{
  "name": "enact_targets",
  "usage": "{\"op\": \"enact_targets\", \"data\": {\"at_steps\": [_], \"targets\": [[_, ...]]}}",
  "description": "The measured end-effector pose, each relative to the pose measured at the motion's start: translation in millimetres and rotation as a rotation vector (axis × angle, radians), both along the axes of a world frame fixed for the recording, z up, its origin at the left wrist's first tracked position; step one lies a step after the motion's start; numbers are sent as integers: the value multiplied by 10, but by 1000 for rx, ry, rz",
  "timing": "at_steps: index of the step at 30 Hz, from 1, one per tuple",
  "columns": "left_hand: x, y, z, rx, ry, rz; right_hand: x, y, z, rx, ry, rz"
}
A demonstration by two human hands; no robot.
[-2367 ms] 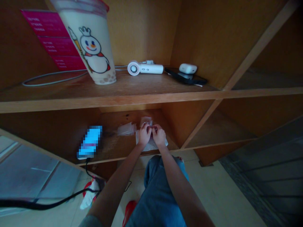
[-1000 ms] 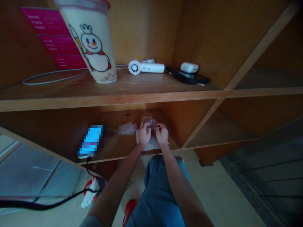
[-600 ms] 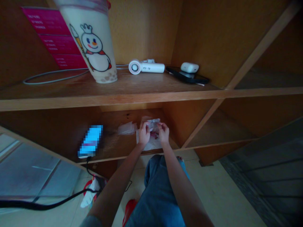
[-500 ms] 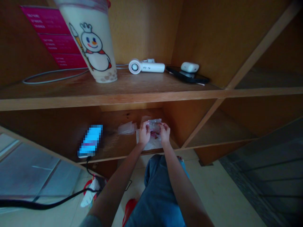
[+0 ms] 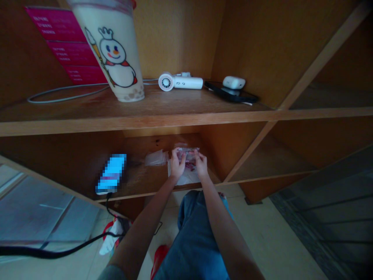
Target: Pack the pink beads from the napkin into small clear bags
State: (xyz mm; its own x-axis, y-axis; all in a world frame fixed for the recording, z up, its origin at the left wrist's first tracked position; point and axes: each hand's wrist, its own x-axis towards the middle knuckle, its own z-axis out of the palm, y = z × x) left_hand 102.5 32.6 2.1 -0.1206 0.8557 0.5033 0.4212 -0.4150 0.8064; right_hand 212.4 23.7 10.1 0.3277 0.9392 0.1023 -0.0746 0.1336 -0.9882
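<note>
Between both hands is a small clear plastic bag (image 5: 188, 154), held over the lower shelf. My left hand (image 5: 177, 164) is closed on the bag's left side, thumb on top. On the right side, my right hand (image 5: 201, 165) pinches it. Beneath lies a white sheet or bag (image 5: 186, 178) with small dark red pieces (image 5: 190, 167) on it, too small to name. To the left of my left hand rests a stack of clear plastic bags (image 5: 156, 158).
A phone (image 5: 111, 174) with a cable lies at the left of the lower shelf. Above stand a large snowman drink cup (image 5: 118, 58), a white handheld fan (image 5: 180, 82), a white earbud case (image 5: 233, 82) and a black flat item (image 5: 230, 94). The upper shelf's edge (image 5: 175, 121) overhangs.
My left fingers have shifted slightly up along the bag, and my right hand has moved a little left. The bag sits slightly lower, its surface creased differently.
</note>
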Motion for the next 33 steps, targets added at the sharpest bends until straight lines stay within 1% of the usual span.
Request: {"op": "enact_targets", "data": {"at_steps": [4,9,12,19,23,27,33], "targets": [[6,-23,18,-30,-38,-40,2,-11,52,-49,235,-46],[2,-30,0,-65,-5,-89,61,1,94,-122,594,-11],[-1,-28,-26,-58,28,-115,89,8,100,-139,712,4],[3,-37,-53,-15,104,-128,121,10,64,-109,811,92],[2,-45,-41,6,128,-147,135,18,32,-106,795,109],[13,-73,-7,44,180,-191,137,24,9,-115,810,132],[34,-118,25,56,325,-270,118,23,28,-173,841,154]]}}
